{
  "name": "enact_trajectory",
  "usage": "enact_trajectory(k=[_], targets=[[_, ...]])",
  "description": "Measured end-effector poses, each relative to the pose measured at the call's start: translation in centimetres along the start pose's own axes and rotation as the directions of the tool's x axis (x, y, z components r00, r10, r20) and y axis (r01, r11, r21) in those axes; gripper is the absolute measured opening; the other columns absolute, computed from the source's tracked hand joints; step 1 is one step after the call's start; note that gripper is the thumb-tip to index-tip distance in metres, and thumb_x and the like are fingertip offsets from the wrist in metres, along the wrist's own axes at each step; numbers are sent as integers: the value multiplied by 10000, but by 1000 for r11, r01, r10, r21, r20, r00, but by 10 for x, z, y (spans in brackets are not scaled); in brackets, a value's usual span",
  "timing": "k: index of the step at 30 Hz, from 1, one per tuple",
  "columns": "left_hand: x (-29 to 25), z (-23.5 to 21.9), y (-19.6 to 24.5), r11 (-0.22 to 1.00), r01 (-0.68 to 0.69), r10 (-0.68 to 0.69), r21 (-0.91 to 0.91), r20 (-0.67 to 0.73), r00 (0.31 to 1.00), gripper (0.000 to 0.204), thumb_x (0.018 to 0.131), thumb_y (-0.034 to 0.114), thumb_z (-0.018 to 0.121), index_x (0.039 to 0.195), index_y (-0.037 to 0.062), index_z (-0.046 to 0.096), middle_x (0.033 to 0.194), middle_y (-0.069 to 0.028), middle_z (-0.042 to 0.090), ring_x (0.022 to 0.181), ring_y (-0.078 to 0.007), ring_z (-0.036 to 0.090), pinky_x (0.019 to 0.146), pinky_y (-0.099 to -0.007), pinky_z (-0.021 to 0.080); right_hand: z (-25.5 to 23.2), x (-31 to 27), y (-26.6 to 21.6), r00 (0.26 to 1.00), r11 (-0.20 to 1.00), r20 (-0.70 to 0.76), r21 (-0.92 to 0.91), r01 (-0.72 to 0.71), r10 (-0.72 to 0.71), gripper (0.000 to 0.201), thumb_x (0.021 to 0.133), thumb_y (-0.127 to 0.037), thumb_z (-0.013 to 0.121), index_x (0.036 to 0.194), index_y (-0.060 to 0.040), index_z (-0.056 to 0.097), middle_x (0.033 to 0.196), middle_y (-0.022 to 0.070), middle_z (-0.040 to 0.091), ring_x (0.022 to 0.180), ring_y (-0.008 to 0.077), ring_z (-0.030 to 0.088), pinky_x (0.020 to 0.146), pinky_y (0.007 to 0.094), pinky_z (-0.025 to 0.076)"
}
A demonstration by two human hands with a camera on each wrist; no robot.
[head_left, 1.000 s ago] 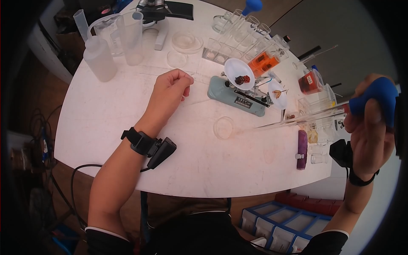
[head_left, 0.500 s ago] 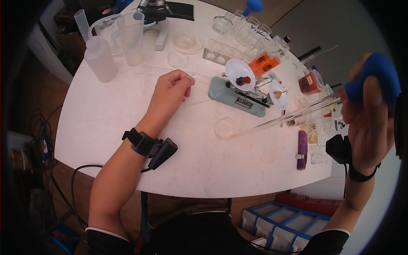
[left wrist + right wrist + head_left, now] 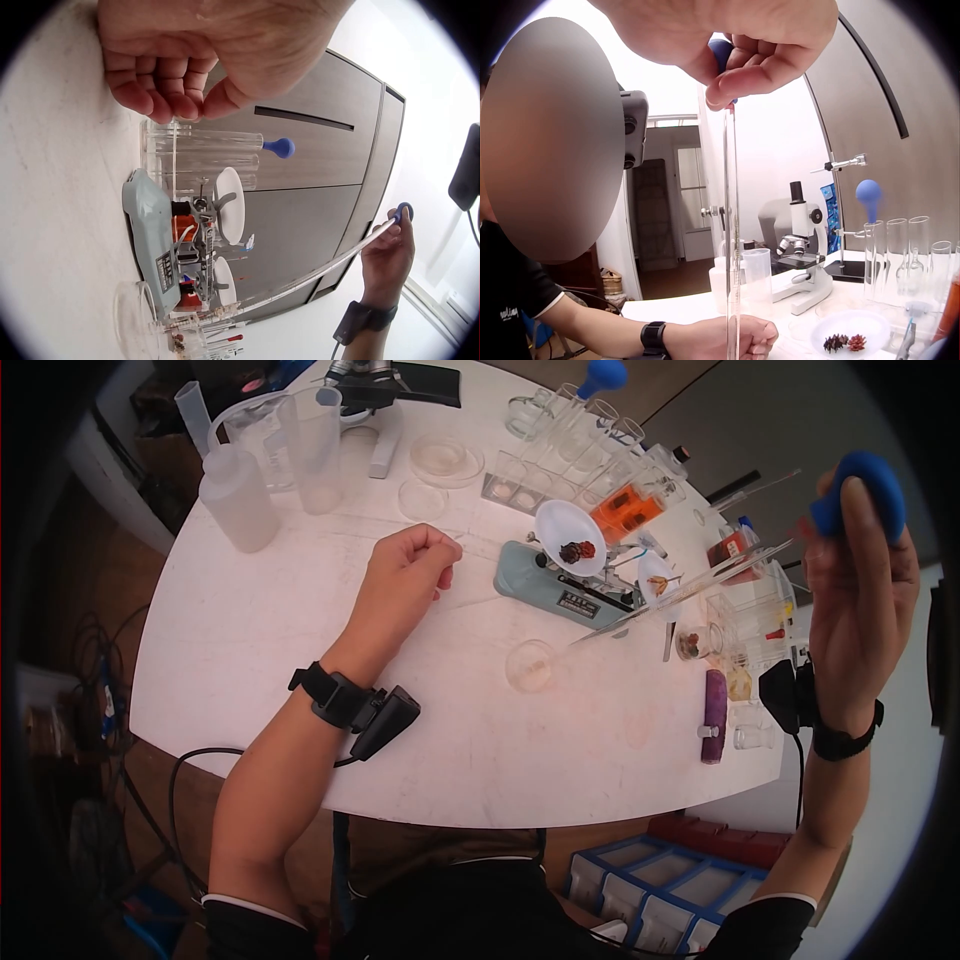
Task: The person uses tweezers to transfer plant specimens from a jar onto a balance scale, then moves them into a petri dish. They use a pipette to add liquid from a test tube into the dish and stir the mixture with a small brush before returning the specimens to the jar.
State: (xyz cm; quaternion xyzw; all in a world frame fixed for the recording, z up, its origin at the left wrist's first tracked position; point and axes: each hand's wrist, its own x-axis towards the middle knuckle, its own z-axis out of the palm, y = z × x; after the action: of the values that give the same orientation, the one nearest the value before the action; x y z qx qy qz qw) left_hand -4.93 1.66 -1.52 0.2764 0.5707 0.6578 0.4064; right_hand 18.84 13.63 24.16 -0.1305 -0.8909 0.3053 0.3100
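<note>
My right hand (image 3: 862,590), raised at the right, grips the blue rubber bulb (image 3: 872,495) of a long glass pipette (image 3: 690,590). In the right wrist view, the fingers curl round the bulb's neck above the tube (image 3: 731,195). The pipette slants down to a shallow glass dish (image 3: 530,666), where its lower end appears to be. My left hand (image 3: 410,572) rests on the table with loosely curled fingers; no held object can be made out. Beyond the dish stands a green balance (image 3: 560,588); its white pan (image 3: 568,525) bears dark and red pieces.
Plastic bottle (image 3: 237,505) and beaker (image 3: 318,455) stand far left, a microscope (image 3: 383,445) behind them. Test tubes (image 3: 590,435) and orange liquid containers (image 3: 632,508) line the back right. A purple roll (image 3: 713,710) and small glassware (image 3: 755,736) lie near the right edge.
My right hand has moved up and to the left in the head view, bringing the bulb and the pipette's upper part with it. My left hand has stayed almost still.
</note>
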Motion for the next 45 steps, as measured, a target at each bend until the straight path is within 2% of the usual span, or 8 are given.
enact_trajectory(k=[6, 11, 15, 23, 26, 32, 36, 45], targets=[[0, 1, 1, 1000, 1, -1, 14, -7, 1000, 146, 897, 192, 565, 841, 71, 626, 776, 20, 586, 701, -63, 524, 669, -233, 415, -5, -5, 16, 997, 1000, -74, 2, 6, -6, 321, 996, -167, 553, 1238, 43, 575, 860, 59, 652, 682, 49, 588, 976, 317, 503], [-1, 2, 2, 1000, -3, 3, 6, -24, 1000, 153, 894, 194, 570, 840, 63, 626, 747, 19, 574, 690, -66, 520, 657, -236, 416, -6, -10, 19, 989, 998, -134, -1, -59, 58, 312, 1001, -163, 546, 1225, 51, 580, 761, 26, 609, 656, 45, 546, 972, 297, 487], [-1, 2, 2, 1000, -13, 12, -16, -41, 999, 168, 882, 192, 589, 852, 34, 638, 705, 4, 569, 669, -73, 516, 630, -241, 417, -14, -12, 24, 984, 995, -153, 26, -93, 95, 299, 999, -167, 550, 1208, 44, 590, 747, 21, 599, 645, 43, 534, 937, 274, 489], [-1, 2, 2, 1000, -7, 7, -12, -36, 999, 158, 877, 187, 590, 851, 41, 644, 704, 10, 567, 675, -69, 520, 634, -236, 416, -10, -12, 22, 973, 992, -199, -19, -126, 120, 280, 996, -195, 566, 1155, 30, 615, 717, 10, 591, 604, 36, 505, 690, 181, 454], [0, 1, 1, 1000, -14, 13, -19, -36, 999, 157, 878, 185, 588, 847, 42, 645, 704, 11, 567, 675, -68, 519, 635, -235, 416, -16, -14, 25, 981, 994, -167, -26, -109, 103, 305, 997, -201, 566, 1189, 33, 604, 770, 16, 596, 621, 33, 503, 720, 188, 461], [-1, 2, 3, 1000, 10, -10, 18, -20, 1000, 140, 907, 188, 558, 836, 79, 610, 751, 25, 562, 702, -62, 515, 670, -225, 402, -26, -15, 31, 991, 988, -118, -137, -73, 57, 373, 1004, -196, 545, 1286, 48, 550, 831, 14, 576, 657, 32, 502, 908, 238, 476], [-1, 2, 3, 1000, 16, -16, 7, -22, 1000, 140, 909, 185, 556, 838, 77, 611, 751, 23, 561, 702, -64, 515, 669, -224, 402, -43, -9, 40, 995, 991, -19, -90, -99, 98, 363, 1012, -186, 526, 1294, 42, 549, 813, 10, 567, 667, 30, 502, 940, 245, 471], [-2, 2, 4, 1000, 2, -3, -22, -34, 999, 149, 898, 174, 567, 835, 54, 629, 714, 15, 561, 676, -67, 512, 647, -228, 406, -49, 6, 46, 987, 976, 62, -172, -133, 146, 373, 1016, -213, 528, 1301, 26, 555, 891, 35, 611, 701, 19, 528, 647, 142, 431]])
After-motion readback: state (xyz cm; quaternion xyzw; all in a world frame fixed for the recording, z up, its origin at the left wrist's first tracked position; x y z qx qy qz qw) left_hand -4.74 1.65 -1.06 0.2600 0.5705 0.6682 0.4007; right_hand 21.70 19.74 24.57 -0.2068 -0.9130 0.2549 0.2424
